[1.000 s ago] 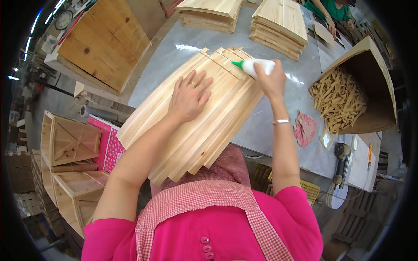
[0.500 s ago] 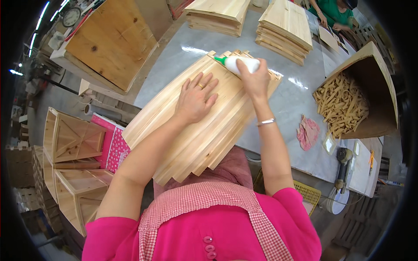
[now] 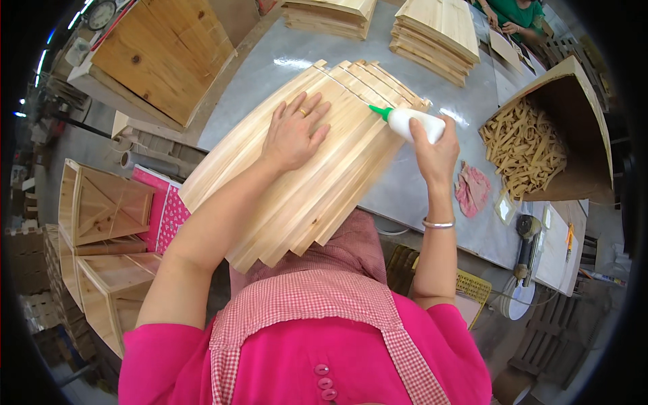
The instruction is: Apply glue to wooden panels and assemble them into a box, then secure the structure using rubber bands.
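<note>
Several pale wooden boards [image 3: 317, 182] lie fanned out in overlapping steps, their near ends reaching over the table edge toward my lap. My left hand [image 3: 293, 131] rests flat on the top board, fingers spread, a ring on one finger. In my right hand [image 3: 435, 152] is a white squeeze bottle [image 3: 412, 125] with a green nozzle, tilted so that its tip points left, close over the boards. Thin pale lines, which look like glue, run along the far ends of the boards.
Two stacks of wooden panels [image 3: 435, 34] stand at the far side of the grey table [image 3: 250, 94]. To the right are a cardboard box [image 3: 587, 121] of wooden strips, a pink cloth [image 3: 472, 189] and a dark-headed tool [image 3: 526, 246]. Wooden crates [image 3: 111, 202] stand at left. A person in green [image 3: 520, 17] works far right.
My right hand has moved the bottle right and nearer to me, away from the boards' far ends. More pale lines show there. My left hand stays on the top board.
</note>
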`<move>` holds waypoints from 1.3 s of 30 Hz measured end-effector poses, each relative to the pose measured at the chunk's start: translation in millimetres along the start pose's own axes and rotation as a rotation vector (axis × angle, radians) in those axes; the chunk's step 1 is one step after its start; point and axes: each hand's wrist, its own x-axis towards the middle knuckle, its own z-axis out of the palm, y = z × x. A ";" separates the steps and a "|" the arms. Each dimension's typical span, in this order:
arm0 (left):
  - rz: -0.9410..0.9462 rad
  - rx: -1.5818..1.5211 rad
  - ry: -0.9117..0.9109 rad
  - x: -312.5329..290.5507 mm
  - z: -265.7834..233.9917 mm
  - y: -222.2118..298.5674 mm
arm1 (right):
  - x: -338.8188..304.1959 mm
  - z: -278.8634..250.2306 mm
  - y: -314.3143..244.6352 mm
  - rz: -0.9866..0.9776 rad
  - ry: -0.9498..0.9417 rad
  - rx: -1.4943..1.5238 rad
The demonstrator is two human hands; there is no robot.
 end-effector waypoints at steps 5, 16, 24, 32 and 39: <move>-0.006 0.008 -0.028 0.8 1.8 -2.3 | -28.9 -4.7 30.0 0.181 0.016 0.229; -0.067 0.113 -0.384 -41.0 -68.2 -15.8 | -40.9 17.4 59.5 0.167 0.249 0.531; 0.030 -0.001 -0.546 -38.3 -76.4 -33.6 | -50.4 23.8 51.1 0.198 0.232 0.440; 0.131 0.059 -0.463 -43.5 -60.7 -48.5 | -147.8 18.2 11.6 0.190 0.042 0.510; 0.164 0.030 -0.536 -43.3 -61.6 -54.9 | -236.9 18.5 -24.0 -0.002 -0.220 0.450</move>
